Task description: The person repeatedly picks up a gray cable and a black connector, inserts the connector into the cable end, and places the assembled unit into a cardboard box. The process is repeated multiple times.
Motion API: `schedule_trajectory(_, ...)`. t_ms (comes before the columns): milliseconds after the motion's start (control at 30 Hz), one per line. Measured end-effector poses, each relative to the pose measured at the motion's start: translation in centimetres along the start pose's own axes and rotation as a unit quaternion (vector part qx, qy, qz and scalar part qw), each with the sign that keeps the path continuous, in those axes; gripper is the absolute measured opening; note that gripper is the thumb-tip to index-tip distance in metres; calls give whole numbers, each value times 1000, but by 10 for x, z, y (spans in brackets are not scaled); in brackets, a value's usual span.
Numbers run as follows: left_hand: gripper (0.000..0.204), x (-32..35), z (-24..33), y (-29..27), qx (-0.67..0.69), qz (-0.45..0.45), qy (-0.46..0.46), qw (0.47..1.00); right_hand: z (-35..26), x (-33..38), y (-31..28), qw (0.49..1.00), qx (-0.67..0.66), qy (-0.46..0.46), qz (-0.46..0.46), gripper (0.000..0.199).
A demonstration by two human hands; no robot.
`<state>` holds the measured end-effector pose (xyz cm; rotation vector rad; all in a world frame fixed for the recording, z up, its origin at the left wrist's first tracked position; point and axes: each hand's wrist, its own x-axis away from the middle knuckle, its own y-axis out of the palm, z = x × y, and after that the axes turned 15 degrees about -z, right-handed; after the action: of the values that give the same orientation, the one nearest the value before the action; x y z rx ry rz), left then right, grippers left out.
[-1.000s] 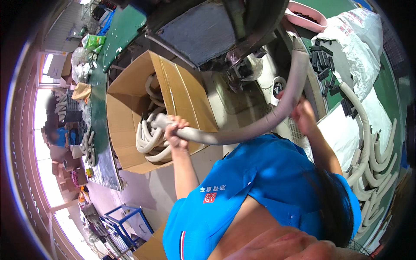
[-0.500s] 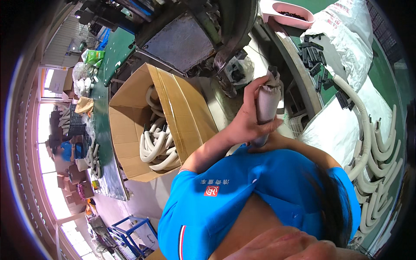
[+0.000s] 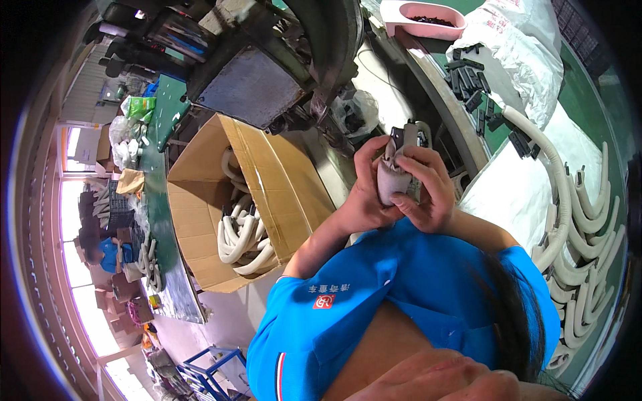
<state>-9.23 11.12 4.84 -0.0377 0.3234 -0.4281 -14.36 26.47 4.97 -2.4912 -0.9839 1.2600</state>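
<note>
A light grey fabric-covered padded tube [image 3: 392, 185] is held in front of my chest, its gathered cloth end facing away from me. At that end a dark fitting [image 3: 397, 138] sticks out. My left hand [image 3: 364, 190] is closed around the tube's left side, with its thumb or finger up by the gathered cloth. The fingers of my right hand [image 3: 431, 187] pinch the cloth and the end from the other side. The rest of the tube is hidden by my hands.
An open cardboard box [image 3: 284, 180] at the left holds several curved padded tubes [image 3: 241, 234]. Behind it stands a machine with a flat metal plate [image 3: 251, 87]. On the right bench lie more tubes [image 3: 582, 247], black plastic pieces [image 3: 468, 83], a white sack [image 3: 528, 53] and a pink scoop [image 3: 428, 23].
My right hand has come up from below the tube to its gathered end. The tube has turned and sits lower between my hands. The whole view has shifted slightly.
</note>
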Motion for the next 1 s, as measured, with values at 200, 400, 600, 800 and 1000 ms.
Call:
schedule_trajectory(200,92,-1,-9,2,-9,-8,16,1000,11,-6,5,995,-51,67,51,31)
schedule_trajectory(400,69,-2,-23,8,-37,46,-23,998,21,-3,0,997,-24,70,27,25)
schedule_trajectory(600,51,9,-22,-10,57,120,-159,978,91,37,-16,936,-294,145,127,29)
schedule_trajectory(800,46,11,-5,-22,204,113,-178,956,242,136,-94,803,383,455,-41,19)
schedule_trajectory(1000,48,15,-12,-16,-3,70,-227,971,274,136,-101,638,396,649,-121,56)
